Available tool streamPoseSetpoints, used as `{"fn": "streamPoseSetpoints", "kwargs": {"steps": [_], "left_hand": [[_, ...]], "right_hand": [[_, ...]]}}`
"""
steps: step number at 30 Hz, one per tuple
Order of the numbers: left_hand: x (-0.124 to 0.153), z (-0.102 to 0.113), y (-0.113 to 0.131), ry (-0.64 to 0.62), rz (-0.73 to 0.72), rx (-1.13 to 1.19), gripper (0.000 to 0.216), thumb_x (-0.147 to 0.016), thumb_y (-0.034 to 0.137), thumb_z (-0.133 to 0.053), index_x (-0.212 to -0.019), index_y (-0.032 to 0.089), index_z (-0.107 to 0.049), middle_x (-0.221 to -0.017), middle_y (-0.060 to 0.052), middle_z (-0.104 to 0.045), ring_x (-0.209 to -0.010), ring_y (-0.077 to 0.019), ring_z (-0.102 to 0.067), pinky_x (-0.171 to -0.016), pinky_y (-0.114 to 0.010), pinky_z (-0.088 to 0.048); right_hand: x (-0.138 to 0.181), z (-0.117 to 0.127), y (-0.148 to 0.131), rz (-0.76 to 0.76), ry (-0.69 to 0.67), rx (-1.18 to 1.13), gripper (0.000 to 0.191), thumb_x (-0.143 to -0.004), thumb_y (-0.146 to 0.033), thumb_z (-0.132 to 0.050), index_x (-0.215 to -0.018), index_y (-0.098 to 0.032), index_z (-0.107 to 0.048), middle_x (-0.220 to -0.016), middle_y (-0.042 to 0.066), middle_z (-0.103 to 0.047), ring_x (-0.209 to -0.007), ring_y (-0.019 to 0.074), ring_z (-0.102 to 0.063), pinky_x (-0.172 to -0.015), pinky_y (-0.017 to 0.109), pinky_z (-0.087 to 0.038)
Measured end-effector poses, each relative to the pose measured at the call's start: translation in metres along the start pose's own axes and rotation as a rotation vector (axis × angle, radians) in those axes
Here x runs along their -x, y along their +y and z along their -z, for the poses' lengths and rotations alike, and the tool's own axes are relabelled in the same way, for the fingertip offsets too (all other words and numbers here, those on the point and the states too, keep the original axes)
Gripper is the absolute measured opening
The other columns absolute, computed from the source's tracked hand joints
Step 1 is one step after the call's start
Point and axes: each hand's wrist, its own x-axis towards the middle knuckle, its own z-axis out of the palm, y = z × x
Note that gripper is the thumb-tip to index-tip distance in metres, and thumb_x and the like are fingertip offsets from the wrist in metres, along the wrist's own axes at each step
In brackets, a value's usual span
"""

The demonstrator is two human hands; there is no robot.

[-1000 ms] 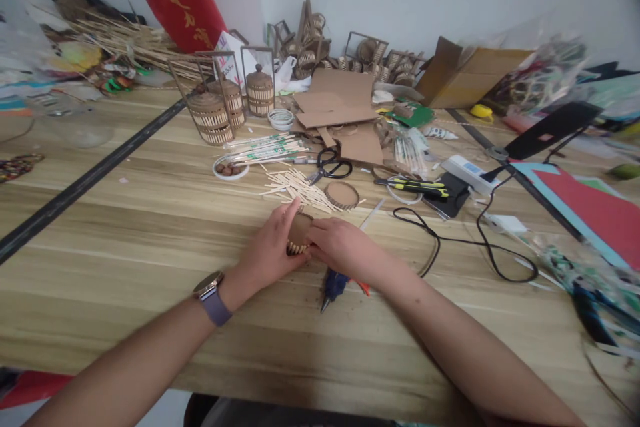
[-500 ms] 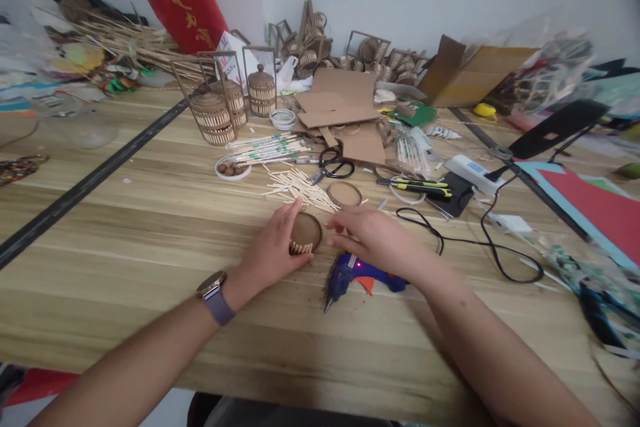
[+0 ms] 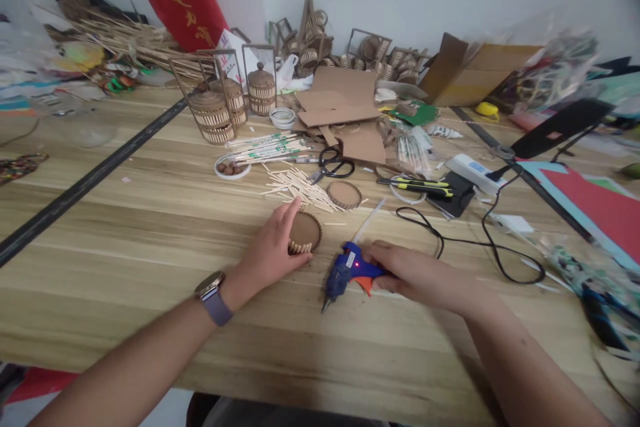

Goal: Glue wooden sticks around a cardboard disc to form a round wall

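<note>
My left hand (image 3: 265,240) curves round a small round cardboard base (image 3: 306,229), thumb at its near edge and fingers at its far side. Short wooden sticks stand in a row along the near rim of that base. To the right, a blue hot glue gun (image 3: 341,272) lies on the table, its red light lit and its nozzle pointing toward me. My right hand (image 3: 415,272) is wrapped round the handle by the orange trigger. A glue stick (image 3: 369,219) juts from the gun's back. One loose wooden stick (image 3: 335,224) lies between base and gun.
Beyond the hands are a pile of cut sticks (image 3: 300,188), another round base (image 3: 344,195), scissors (image 3: 337,164) and a yellow-black utility knife (image 3: 420,187). Lidded stick baskets (image 3: 213,117) stand at the back left. A black cord (image 3: 465,240) loops on the right.
My right hand has moved right and down from beside the round base and taken the glue gun by its handle. A loose stick now shows on the table. My left hand has stayed put.
</note>
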Motion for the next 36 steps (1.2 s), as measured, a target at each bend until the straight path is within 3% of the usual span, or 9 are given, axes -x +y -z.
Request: {"fn": "streamPoseSetpoints", "kwargs": {"steps": [5, 13, 17, 21, 25, 28, 36], "left_hand": [[0.0, 0.001, 0.0, -0.004, -0.003, -0.015, 0.118, -0.07, 0.021, -0.083, -0.154, 0.033, -0.001, -0.149, -0.016, -0.037, -0.139, -0.0346, -0.04, -0.112, -0.052, -0.04], [0.001, 0.0, -0.001, 0.005, -0.019, -0.014, 0.119, -0.07, 0.02, -0.083, -0.154, 0.033, 0.0, -0.149, -0.015, -0.039, -0.138, -0.0346, -0.041, -0.112, -0.054, -0.04], [0.0, 0.001, 0.0, -0.01, -0.001, 0.003, 0.117, -0.07, 0.02, -0.082, -0.154, 0.033, -0.002, -0.15, -0.015, -0.037, -0.139, -0.0345, -0.04, -0.112, -0.053, -0.04], [0.001, 0.001, 0.0, -0.011, 0.001, 0.004, 0.118, -0.07, 0.02, -0.083, -0.155, 0.032, -0.002, -0.149, -0.016, -0.038, -0.139, -0.0348, -0.04, -0.111, -0.053, -0.04], [0.002, 0.001, 0.0, -0.003, 0.007, -0.005, 0.118, -0.069, 0.02, -0.084, -0.155, 0.031, -0.003, -0.148, -0.016, -0.039, -0.138, -0.035, -0.041, -0.111, -0.053, -0.041], [0.002, 0.0, 0.0, 0.006, -0.002, -0.011, 0.118, -0.069, 0.019, -0.084, -0.155, 0.03, -0.004, -0.148, -0.016, -0.039, -0.138, -0.0348, -0.041, -0.111, -0.053, -0.04], [0.001, 0.0, 0.0, 0.013, -0.018, -0.02, 0.119, -0.068, 0.019, -0.084, -0.154, 0.032, -0.002, -0.147, -0.016, -0.039, -0.137, -0.0354, -0.042, -0.11, -0.054, -0.042]], "right_hand": [[0.015, 0.012, 0.006, 0.031, 0.067, -0.13, 0.029, -0.091, -0.033, -0.053, -0.116, -0.019, -0.062, -0.114, 0.012, -0.069, -0.101, 0.0267, -0.064, -0.087, 0.035, -0.049], [0.011, 0.011, 0.016, -0.063, 0.421, -0.394, 0.037, -0.078, -0.053, -0.067, -0.091, -0.018, -0.066, -0.085, 0.005, -0.067, -0.075, 0.0207, -0.061, -0.069, 0.033, -0.053], [0.0, -0.002, 0.017, -0.091, 0.417, -0.498, 0.043, -0.075, -0.06, -0.068, -0.089, -0.019, -0.069, -0.083, 0.006, -0.07, -0.073, 0.0219, -0.065, -0.069, 0.035, -0.056], [-0.008, -0.012, 0.013, -0.028, 0.467, -0.429, 0.038, -0.077, -0.057, -0.066, -0.09, -0.02, -0.069, -0.091, 0.007, -0.072, -0.084, 0.0237, -0.067, -0.079, 0.036, -0.057], [-0.012, -0.023, 0.012, -0.083, 0.452, -0.394, 0.036, -0.078, -0.053, -0.066, -0.092, -0.02, -0.07, -0.086, 0.006, -0.073, -0.077, 0.023, -0.068, -0.071, 0.033, -0.057], [-0.013, -0.031, 0.014, -0.114, 0.451, -0.392, 0.04, -0.076, -0.053, -0.069, -0.099, -0.019, -0.071, -0.089, 0.006, -0.074, -0.082, 0.0246, -0.07, -0.075, 0.035, -0.058], [-0.017, -0.036, 0.005, -0.041, 0.398, -0.337, 0.037, -0.08, -0.053, -0.065, -0.092, -0.019, -0.071, -0.092, 0.009, -0.074, -0.086, 0.0259, -0.07, -0.078, 0.035, -0.057]]}}
